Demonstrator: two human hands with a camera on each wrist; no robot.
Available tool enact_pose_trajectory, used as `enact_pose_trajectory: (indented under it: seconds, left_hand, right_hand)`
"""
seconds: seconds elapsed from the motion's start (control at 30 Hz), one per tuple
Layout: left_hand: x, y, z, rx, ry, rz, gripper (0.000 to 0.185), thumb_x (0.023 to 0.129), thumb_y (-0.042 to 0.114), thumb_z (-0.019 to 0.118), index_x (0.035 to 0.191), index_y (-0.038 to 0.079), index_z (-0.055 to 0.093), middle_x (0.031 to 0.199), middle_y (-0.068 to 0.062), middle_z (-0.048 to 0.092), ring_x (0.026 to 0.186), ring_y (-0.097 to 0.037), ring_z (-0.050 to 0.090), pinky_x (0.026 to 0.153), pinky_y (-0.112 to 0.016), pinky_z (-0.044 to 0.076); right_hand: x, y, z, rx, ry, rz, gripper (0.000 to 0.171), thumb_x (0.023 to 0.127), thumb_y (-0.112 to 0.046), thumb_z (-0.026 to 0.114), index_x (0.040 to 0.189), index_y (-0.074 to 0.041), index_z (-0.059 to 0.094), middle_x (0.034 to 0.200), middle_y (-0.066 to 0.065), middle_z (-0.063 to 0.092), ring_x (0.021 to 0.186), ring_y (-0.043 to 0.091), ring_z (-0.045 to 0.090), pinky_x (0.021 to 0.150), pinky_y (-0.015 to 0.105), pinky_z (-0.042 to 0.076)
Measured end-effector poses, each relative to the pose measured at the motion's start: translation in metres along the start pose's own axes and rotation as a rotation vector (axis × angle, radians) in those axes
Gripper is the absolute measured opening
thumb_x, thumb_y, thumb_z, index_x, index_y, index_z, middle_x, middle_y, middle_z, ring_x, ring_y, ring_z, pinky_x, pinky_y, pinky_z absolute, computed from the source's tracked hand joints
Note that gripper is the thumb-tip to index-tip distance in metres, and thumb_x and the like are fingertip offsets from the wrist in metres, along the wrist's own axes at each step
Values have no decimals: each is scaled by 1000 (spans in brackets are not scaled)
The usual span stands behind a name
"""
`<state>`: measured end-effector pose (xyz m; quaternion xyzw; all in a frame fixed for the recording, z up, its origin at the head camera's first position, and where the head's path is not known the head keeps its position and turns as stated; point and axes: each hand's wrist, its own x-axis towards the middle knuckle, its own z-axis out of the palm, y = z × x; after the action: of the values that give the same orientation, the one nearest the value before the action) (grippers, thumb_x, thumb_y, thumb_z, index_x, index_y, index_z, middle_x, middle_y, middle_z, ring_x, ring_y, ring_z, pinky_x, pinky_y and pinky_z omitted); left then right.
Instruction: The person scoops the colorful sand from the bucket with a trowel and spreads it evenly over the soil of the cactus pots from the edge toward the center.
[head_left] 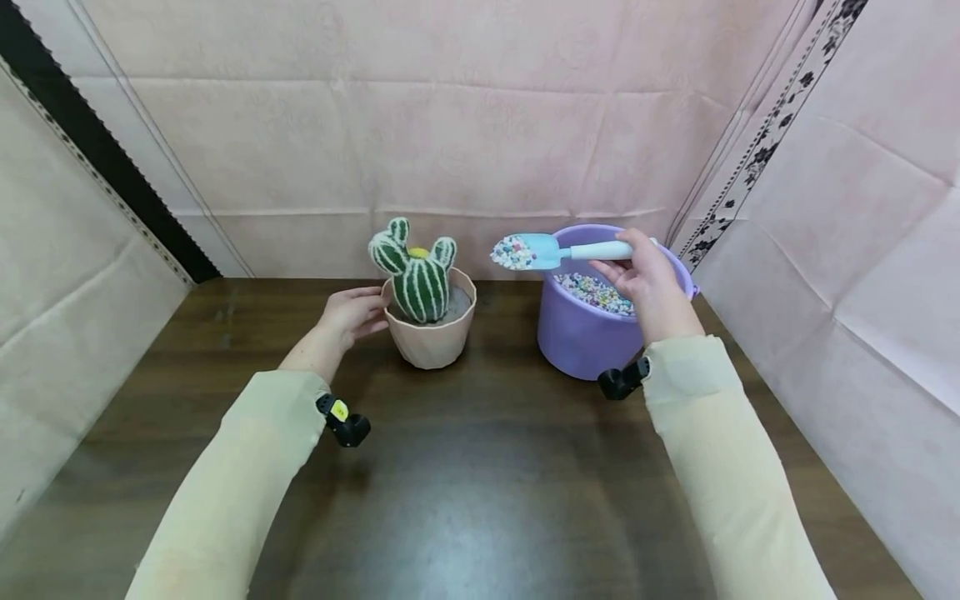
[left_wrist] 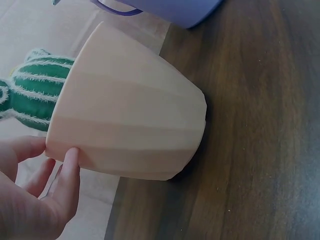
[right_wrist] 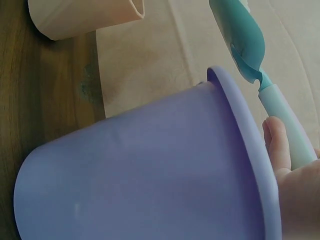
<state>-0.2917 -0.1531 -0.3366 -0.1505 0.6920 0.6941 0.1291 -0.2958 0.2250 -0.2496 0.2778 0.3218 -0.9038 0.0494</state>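
- Purple bucket [head_left: 570,337], right of centre in the head view, contains small multicoloured beads [head_left: 595,293]; over it, the right hand [head_left: 648,271] grips a blue trowel [head_left: 546,251], which carries similar beads.
- Near the middle, the left hand [head_left: 348,317] pinches the rim of a beige pot [head_left: 430,344] with a green cactus [head_left: 422,290]; the yellow mark [head_left: 340,410] at this wrist is too small to read.
- Left wrist view: at lower left, fingers touch the pot, which stands on the brown table [left_wrist: 260,150].
- Right wrist view: at right edge, the trowel's handle lies in the hand.

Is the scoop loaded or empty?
Loaded: in the head view, small colored bits cover the front of the blue scoop in the right hand.
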Motion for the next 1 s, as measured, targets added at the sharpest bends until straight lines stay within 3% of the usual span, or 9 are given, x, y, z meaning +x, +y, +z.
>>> enact_pose_trajectory:
  seconds: [0.13, 0.23, 0.37, 0.53, 0.77, 0.87, 1.0]
  left_hand:
    - [-3, 0, -4, 18, -1, 7, 50, 94, 11, 50, 142, 6, 38, 141, -10, 44, 117, -15, 51, 73, -14, 56]
    - [-6, -1, -7, 35, 3, 2, 50, 95, 11, 49, 143, 6, 37, 146, -11, 40, 127, -19, 46, 80, -15, 55]
    - [-8, -1, -10, 43, 15, -9, 50, 95, 10, 49, 143, 7, 37, 146, -11, 41, 128, -20, 45, 87, -19, 53]
    - [-9, -2, -13, 46, 30, -8, 49, 95, 10, 49, 143, 8, 38, 144, -11, 42, 127, -21, 45, 85, -18, 54]
    - [-11, -2, -17, 64, 47, -12, 47, 96, 12, 49, 142, 9, 39, 142, -11, 44, 118, -16, 50, 86, -19, 54]
    - [-12, 0, -18, 66, 51, -10, 48, 96, 12, 49, 142, 9, 39, 142, -10, 44, 115, -15, 51, 85, -19, 54]
    - [-13, 1, -18, 59, 51, 0, 48, 95, 13, 51, 142, 9, 40, 142, -10, 44, 110, -13, 54, 81, -18, 55]
  right_hand:
    - [-2, 7, 7, -12, 11, 19, 28, 88, -6, 61, 114, -13, 51, 137, 5, 47, 127, 20, 48, 99, 37, 46]
    - [-3, 14, 11, -42, -5, 31, 34, 91, -9, 56, 124, -16, 47, 142, 3, 42, 130, 19, 45, 102, 35, 43]
    - [-2, 22, 15, -84, -21, 33, 33, 93, -11, 54, 124, -16, 45, 133, 4, 47, 131, 18, 43, 103, 33, 40]
    - [-4, 35, 24, -148, -17, 21, 15, 92, -10, 54, 106, -11, 48, 106, 9, 54, 128, 18, 45, 102, 33, 41]
    - [-4, 49, 34, -198, -21, -17, 13, 91, -9, 53, 101, -10, 46, 106, 10, 53, 126, 22, 48, 100, 37, 43]
    - [-5, 53, 38, -239, -22, -54, 10, 90, -8, 54, 98, -10, 48, 106, 9, 54, 118, 24, 56, 91, 38, 48]
    - [-6, 58, 44, -316, -10, -123, 7, 88, -6, 55, 92, -9, 51, 94, 8, 58, 82, 23, 70, 80, 38, 54]
